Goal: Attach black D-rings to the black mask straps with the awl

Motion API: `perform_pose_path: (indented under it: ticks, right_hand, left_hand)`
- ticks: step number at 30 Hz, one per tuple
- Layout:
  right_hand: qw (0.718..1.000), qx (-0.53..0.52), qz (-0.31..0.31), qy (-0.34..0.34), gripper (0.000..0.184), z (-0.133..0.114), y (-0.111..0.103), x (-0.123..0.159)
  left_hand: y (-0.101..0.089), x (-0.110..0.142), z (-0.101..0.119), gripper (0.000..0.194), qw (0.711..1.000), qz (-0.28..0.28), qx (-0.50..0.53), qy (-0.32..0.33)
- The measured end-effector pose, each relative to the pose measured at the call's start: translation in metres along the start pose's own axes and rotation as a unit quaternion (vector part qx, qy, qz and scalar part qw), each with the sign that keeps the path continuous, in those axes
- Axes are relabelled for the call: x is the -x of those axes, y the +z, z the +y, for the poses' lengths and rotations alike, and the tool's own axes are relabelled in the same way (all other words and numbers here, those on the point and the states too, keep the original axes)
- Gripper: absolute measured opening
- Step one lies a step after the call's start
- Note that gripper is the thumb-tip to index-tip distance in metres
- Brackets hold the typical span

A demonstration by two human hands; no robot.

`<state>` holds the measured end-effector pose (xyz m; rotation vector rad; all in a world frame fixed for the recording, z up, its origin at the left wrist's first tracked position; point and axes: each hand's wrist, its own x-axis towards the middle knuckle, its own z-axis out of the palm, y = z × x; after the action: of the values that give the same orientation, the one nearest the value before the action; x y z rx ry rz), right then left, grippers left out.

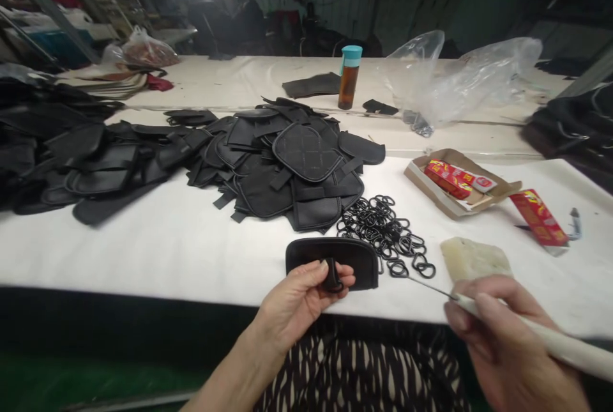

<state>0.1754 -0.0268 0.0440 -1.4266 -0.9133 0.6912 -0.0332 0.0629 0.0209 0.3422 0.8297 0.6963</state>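
Observation:
My left hand [306, 294] pinches a short black strap loop [332, 276], with what looks like a ring at its lower end. The loop belongs to a black stitched leather piece [299, 253] that lies at the table's front edge. In my right hand [507, 335] is an awl [550, 338] with a long pale handle. Its thin metal shaft points left, the tip at the near edge of a heap of black D-rings [378, 230]. A yellowish waxy block [474, 259] lies just beyond my right hand.
Many black stitched pieces [306, 150] are piled behind the rings, and more [105, 163] lie to the left. An open cardboard box [435, 201] with red packets stands at the right, a red box [539, 217] beside it. Farther back are a bottle [349, 80] and clear plastic bags [479, 80].

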Motion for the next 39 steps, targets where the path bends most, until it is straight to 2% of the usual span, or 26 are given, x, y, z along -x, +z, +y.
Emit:
perform_pose_path:
  ticks: [1,3,7,15,27,30,32,34,36,39]
  right_hand:
    - [0.998,-0.040,-0.033,0.033,0.022,-0.001,0.014,0.002]
    - [0.993,-0.065,-0.058,0.074,0.022,0.000,0.037,0.005]
    - [0.992,-0.047,-0.086,0.074,0.024,0.010,0.059,0.008]
    - [0.993,0.058,-0.093,0.048,0.024,0.006,0.071,0.004]
    - [0.993,0.023,-0.106,0.042,0.023,0.009,0.083,0.001]
    - [0.992,0.038,-0.117,0.005,0.021,0.011,0.082,0.002]
    - [0.987,0.046,-0.152,-0.040,0.014,0.013,0.079,0.002]
    - [0.972,0.051,-0.212,-0.092,0.007,0.014,0.076,0.002]
    - [0.951,0.069,-0.266,-0.138,0.009,0.013,0.072,0.000]
    - [0.933,0.100,-0.294,-0.184,0.014,0.008,0.063,-0.002]
  left_hand:
    - [-0.001,0.000,0.000,0.017,1.000,-0.007,0.000,0.001]
    - [-0.002,0.000,0.000,0.016,1.000,-0.022,0.002,0.002]
    - [-0.004,0.001,-0.001,0.016,0.999,-0.038,0.004,0.002]
    - [-0.008,-0.001,-0.004,0.020,0.997,-0.076,0.006,0.018]
    - [-0.008,-0.001,-0.005,0.018,0.997,-0.072,0.025,0.029]
    - [-0.006,-0.002,-0.007,0.017,0.997,-0.061,0.032,0.039]
    - [-0.005,-0.002,-0.009,0.017,0.997,-0.044,0.035,0.048]
    - [-0.002,-0.002,-0.012,0.018,0.997,-0.025,0.034,0.058]
    - [0.001,-0.001,-0.014,0.020,0.997,-0.010,0.029,0.071]
    - [0.005,0.000,-0.015,0.021,0.996,0.011,0.023,0.088]
